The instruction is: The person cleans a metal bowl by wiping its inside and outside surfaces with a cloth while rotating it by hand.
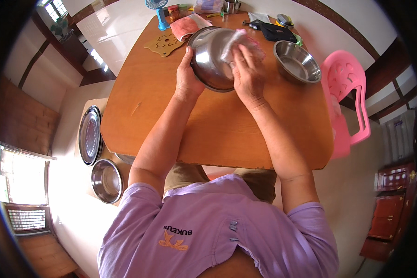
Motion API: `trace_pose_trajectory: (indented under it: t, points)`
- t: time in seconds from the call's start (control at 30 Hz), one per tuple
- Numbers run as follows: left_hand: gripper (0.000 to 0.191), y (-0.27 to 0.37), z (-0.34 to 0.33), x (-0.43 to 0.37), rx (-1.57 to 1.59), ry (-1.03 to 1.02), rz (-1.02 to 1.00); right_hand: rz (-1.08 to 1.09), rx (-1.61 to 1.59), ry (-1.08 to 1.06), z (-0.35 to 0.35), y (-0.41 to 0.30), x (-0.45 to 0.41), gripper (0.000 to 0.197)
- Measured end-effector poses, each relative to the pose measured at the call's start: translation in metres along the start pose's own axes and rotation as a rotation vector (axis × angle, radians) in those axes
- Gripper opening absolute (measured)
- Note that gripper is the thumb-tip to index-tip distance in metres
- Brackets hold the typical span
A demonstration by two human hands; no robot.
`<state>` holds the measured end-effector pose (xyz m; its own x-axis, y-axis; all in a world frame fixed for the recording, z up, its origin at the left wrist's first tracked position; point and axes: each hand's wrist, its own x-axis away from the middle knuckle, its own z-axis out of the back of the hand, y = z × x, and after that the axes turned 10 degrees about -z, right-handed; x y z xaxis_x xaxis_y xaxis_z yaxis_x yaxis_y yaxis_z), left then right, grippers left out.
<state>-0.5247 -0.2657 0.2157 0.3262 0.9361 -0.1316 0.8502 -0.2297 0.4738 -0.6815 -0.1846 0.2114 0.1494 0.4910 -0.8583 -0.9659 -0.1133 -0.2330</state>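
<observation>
A stainless steel basin (212, 55) is tilted up above the wooden table (222, 132), its rounded outside facing me. My left hand (190, 76) grips its rim at the left, thumb on the outer side. A white and pink cloth (241, 45) lies under the fingers of my right hand (248, 73), pressed on the basin's right side; the cloth is slightly blurred. To the right of the hands, a second steel basin (297, 64) stands upright on the table.
A folded pink towel (189, 26), a wooden trivet (164, 44), a blue fan (162, 24) and a black pouch (278, 33) lie toward the table's far side. A pink plastic chair (345, 80) stands right. Steel trays (90, 135) and another basin (106, 181) sit lower left.
</observation>
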Motion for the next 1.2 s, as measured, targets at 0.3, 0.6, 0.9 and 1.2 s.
trace_pose_trajectory:
  t: [0.3, 0.6, 0.9, 1.2]
  points:
    - [0.043, 0.0, -0.023, 0.017, -0.162, -0.071, 0.038, 0.078, -0.095, 0.109, 0.036, 0.007, -0.033, 0.038]
    - [0.049, -0.002, -0.022, 0.023, -0.389, -0.168, 0.038, -0.451, -0.689, 0.011, 0.048, 0.028, -0.04, 0.031]
    - [0.046, -0.005, -0.046, 0.041, -0.475, -0.186, -0.106, 0.227, -0.127, 0.097, 0.068, -0.02, -0.048, 0.027]
    - [0.052, 0.0, -0.034, 0.03, -0.546, -0.208, -0.056, -0.244, -0.607, 0.066, 0.05, 0.034, -0.051, 0.033]
